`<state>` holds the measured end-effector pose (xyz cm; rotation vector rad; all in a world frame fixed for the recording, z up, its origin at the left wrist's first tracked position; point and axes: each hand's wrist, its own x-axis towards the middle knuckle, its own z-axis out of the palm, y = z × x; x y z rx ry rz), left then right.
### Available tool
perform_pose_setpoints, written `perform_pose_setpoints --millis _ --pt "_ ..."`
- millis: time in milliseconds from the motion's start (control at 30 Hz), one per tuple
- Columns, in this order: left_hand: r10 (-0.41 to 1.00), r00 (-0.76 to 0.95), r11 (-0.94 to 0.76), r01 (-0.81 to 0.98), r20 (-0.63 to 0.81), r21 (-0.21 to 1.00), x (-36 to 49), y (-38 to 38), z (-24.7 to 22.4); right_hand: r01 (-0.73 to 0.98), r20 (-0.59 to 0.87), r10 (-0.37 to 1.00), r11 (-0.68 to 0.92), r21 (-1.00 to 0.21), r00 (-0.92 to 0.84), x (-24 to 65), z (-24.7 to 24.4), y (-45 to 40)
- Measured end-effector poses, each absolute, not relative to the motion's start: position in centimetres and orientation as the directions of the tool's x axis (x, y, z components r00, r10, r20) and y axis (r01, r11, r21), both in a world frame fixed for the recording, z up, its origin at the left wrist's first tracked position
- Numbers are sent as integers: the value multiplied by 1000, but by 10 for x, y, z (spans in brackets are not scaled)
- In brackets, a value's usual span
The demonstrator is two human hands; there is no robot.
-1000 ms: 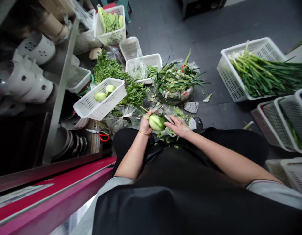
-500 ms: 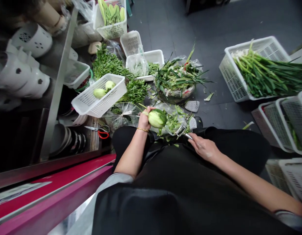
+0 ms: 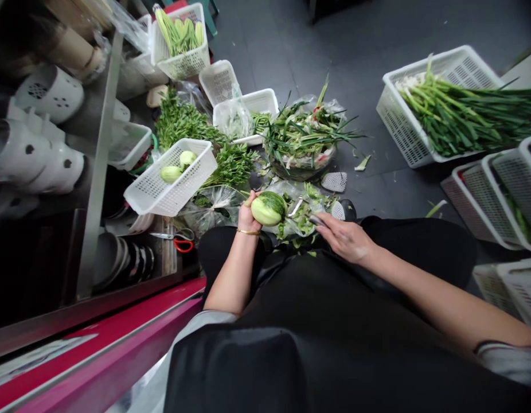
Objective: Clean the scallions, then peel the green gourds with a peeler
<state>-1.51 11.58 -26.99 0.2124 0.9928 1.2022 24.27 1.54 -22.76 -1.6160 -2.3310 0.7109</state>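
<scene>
A partly peeled, round green vegetable is gripped from its left side by my left hand, which has a gold bracelet at the wrist. Its left part is pale and its upper right still has dark skin. My right hand is closed round the handle of a metal peeler, whose head is near the right end of the vegetable. Below them, green peelings lie on a clear plastic bag. Two pale peeled vegetables sit in a white basket to the left.
Leafy greens and a heap of trimmings lie ahead. A basket of long green stalks stands at right, beside stacked baskets. Red-handled scissors rest on the shelf at left.
My right hand has moved left and slightly up, bringing the peeler close to the vegetable. My left hand and the vegetable have shifted slightly left as the view also moved.
</scene>
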Motion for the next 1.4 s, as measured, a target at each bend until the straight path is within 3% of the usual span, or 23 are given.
perform_pose_setpoints --millis 133,233,300,467,667,1000,1167,1267,1333,1400 --pt "938 -38 262 -572 -344 777 -10 111 -261 687 54 873 419 -593 -486 208 -208 35" --pt "994 -91 25 -328 -58 944 -13 105 -255 714 -16 876 383 -586 -483 218 -230 20" --pt "999 -24 -45 -176 41 983 -16 101 -253 759 -82 894 321 -567 -440 236 -243 7" --pt "996 70 -46 -88 52 995 -12 97 -251 784 -71 902 329 -527 -426 231 -211 20" --pt "999 17 -30 -85 32 996 -9 96 -247 886 -243 875 335 -321 -418 179 -176 43" --pt "998 13 -59 -7 59 998 -1 90 -250 895 -290 872 292 -338 -394 202 -200 21" --pt "994 -79 -76 -41 73 996 -13 97 -246 926 -529 771 212 -313 -355 250 -230 -6" --pt "995 -8 -102 -126 102 987 -12 99 -241 892 -411 836 186 -412 -364 258 -223 -1" --pt "996 -6 -84 -234 85 969 -6 99 -240 837 -262 876 238 -492 -404 244 -210 12" --pt "999 -13 -33 -343 30 939 2 99 -241 804 -212 871 282 -524 -443 224 -200 24"
